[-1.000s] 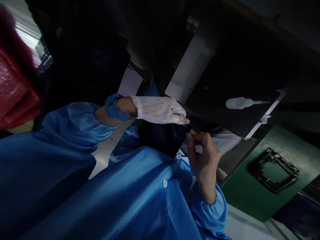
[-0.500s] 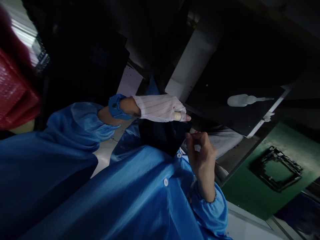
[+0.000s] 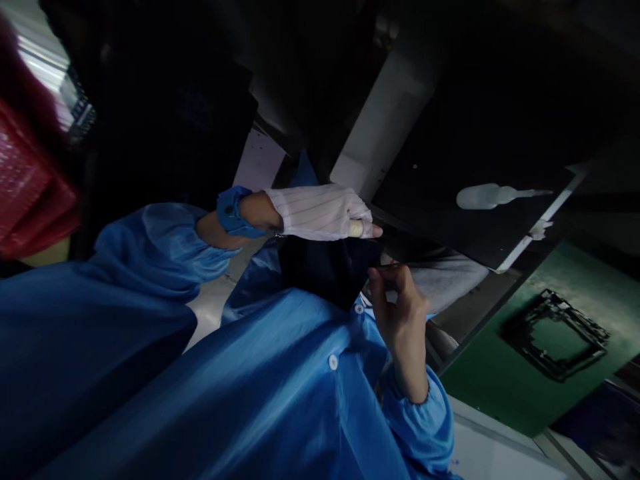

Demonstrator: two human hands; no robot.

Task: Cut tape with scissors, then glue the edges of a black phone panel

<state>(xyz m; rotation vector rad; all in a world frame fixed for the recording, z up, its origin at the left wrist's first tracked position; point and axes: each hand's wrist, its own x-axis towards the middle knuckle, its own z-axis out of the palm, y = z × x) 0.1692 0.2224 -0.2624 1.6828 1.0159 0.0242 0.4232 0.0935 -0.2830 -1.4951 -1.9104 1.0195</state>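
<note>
My left hand [image 3: 320, 212] wears a pale striped glove with bare fingertips, a tan wrap on one finger and a blue wrist strap [image 3: 234, 212]. Its fingers are closed along the upper edge of a dark, flat, glossy panel [image 3: 323, 270], which hangs in front of my blue smock [image 3: 280, 360]. At the panel's right corner is my bare right hand [image 3: 403, 303], thumb and forefinger pinched together. Whatever lies between those fingertips is too dark and small to name.
On a black work surface [image 3: 450, 147] to the right lies a white squeeze bottle [image 3: 480, 197] with a thin nozzle. Beyond it, a black rectangular frame [image 3: 555, 333] rests on a green mat [image 3: 490, 373]. Red bubble-wrap-like material [image 3: 30, 180] is at far left.
My right hand has shifted slightly left, its thumb and forefinger still pinched by the panel's corner. The left hand keeps its grip, nearly still. The view has moved a little.
</note>
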